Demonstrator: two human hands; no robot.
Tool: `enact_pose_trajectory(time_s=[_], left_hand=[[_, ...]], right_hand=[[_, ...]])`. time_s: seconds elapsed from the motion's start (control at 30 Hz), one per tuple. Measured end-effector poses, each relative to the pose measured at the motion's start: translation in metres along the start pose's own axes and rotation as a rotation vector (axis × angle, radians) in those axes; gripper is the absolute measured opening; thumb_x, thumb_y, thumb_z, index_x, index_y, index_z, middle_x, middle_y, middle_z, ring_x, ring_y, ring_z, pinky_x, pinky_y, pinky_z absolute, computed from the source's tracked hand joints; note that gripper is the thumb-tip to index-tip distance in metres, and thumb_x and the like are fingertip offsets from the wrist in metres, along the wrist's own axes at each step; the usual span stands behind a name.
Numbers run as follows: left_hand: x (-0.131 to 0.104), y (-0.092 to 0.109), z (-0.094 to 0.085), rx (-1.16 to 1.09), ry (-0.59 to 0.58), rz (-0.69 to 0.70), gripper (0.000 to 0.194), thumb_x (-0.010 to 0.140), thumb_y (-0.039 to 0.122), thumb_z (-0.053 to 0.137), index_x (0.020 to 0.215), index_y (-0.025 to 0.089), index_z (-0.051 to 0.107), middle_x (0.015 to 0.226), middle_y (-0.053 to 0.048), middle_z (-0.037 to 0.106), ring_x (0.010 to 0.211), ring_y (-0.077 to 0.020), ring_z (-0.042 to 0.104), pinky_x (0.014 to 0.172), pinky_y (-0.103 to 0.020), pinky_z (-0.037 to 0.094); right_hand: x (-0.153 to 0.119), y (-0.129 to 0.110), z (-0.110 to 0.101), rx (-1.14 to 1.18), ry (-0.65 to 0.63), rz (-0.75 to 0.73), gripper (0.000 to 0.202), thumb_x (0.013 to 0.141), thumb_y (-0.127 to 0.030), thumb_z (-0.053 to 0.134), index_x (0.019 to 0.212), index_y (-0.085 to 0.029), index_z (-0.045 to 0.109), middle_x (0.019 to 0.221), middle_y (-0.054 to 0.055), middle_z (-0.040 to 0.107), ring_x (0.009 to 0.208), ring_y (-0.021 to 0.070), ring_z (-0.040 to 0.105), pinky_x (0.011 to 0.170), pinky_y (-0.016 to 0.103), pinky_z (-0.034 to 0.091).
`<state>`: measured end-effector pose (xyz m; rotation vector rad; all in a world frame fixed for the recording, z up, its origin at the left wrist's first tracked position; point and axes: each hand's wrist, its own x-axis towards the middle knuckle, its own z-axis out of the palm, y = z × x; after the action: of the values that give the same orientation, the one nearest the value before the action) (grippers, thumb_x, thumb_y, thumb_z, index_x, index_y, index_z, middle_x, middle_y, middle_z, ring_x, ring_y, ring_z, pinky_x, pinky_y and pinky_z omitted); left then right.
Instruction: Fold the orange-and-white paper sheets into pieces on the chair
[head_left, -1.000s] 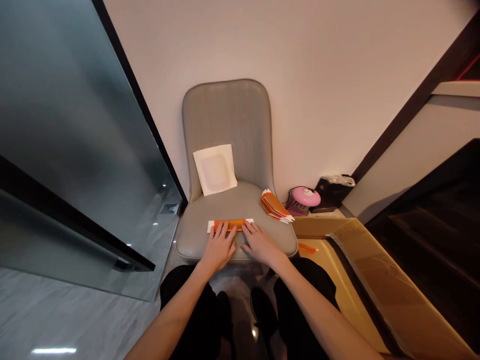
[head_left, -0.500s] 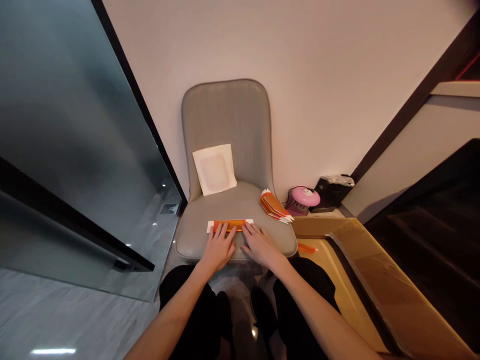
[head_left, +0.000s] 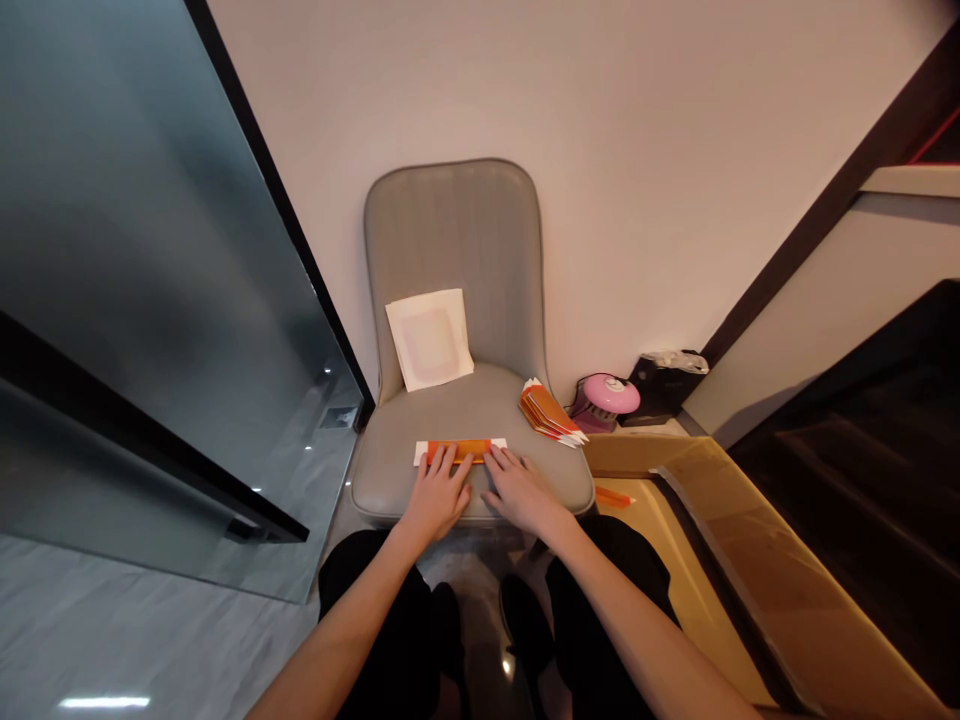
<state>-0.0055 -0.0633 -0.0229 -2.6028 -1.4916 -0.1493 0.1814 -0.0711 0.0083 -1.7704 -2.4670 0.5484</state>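
Note:
On the front of the grey chair seat (head_left: 390, 480) lies a folded strip of orange and white paper (head_left: 466, 447), its long side running left to right. My left hand (head_left: 439, 492) rests on its left and middle part, fingers stretched out and spread. Flat against the right end of the strip are the fingertips of my right hand (head_left: 519, 487), also spread. Neither hand grips anything. To the right on the seat, a stack of folded orange and white papers (head_left: 551, 412) lies fanned out. White square sheets (head_left: 430, 340) lean on the backrest.
A cardboard box (head_left: 645, 455) stands open on the right, with an orange paper piece (head_left: 613, 497) inside. Behind it are a pink rounded device (head_left: 611, 393) and a black bag (head_left: 664, 385). A frosted glass door (head_left: 150, 250) with a dark frame is on the left.

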Motion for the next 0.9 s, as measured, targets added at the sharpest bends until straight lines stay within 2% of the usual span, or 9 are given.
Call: enact_pose_trajectory(time_s=[0.13, 0.37, 0.67, 0.9], left_hand=[[-0.0001, -0.0004, 0.0001, 0.003, -0.007, 0.0, 0.052, 0.101, 0.032, 0.042, 0.152, 0.022, 0.044, 0.158, -0.017, 0.04, 0.147, -0.0343, 0.036, 0.118, -0.058, 0.031], [-0.0012, -0.0017, 0.0017, 0.015, 0.01, 0.013, 0.052, 0.101, 0.034, 0.041, 0.152, 0.022, 0.044, 0.158, -0.017, 0.04, 0.147, -0.034, 0.036, 0.118, -0.058, 0.031], [-0.0016, -0.0028, 0.0052, 0.0, 0.032, 0.011, 0.052, 0.101, 0.035, 0.042, 0.152, 0.023, 0.045, 0.159, -0.016, 0.041, 0.147, -0.0331, 0.036, 0.118, -0.057, 0.03], [-0.005, -0.0031, 0.0039, 0.001, 0.008, -0.007, 0.053, 0.103, 0.04, 0.039, 0.154, 0.026, 0.041, 0.161, -0.013, 0.038, 0.148, -0.0319, 0.035, 0.118, -0.058, 0.031]], right_hand=[[-0.0004, -0.0011, -0.0014, -0.024, -0.022, 0.004, 0.071, 0.094, -0.032, 0.052, 0.157, -0.007, 0.032, 0.165, 0.019, 0.024, 0.152, 0.0333, 0.025, 0.12, 0.051, 0.024], [-0.0029, -0.0045, -0.003, -0.067, -0.102, 0.021, 0.08, 0.095, -0.041, 0.051, 0.16, -0.006, 0.021, 0.168, 0.017, 0.012, 0.155, 0.0328, 0.016, 0.122, 0.053, 0.021], [-0.0012, -0.003, -0.0007, -0.06, -0.062, 0.017, 0.077, 0.094, -0.04, 0.051, 0.16, -0.008, 0.025, 0.167, 0.019, 0.017, 0.154, 0.0325, 0.019, 0.121, 0.051, 0.022], [-0.0006, -0.0073, 0.0058, -0.09, -0.11, 0.048, 0.088, 0.096, -0.058, 0.045, 0.161, -0.007, 0.018, 0.168, 0.019, 0.008, 0.156, 0.033, 0.012, 0.122, 0.051, 0.017]])
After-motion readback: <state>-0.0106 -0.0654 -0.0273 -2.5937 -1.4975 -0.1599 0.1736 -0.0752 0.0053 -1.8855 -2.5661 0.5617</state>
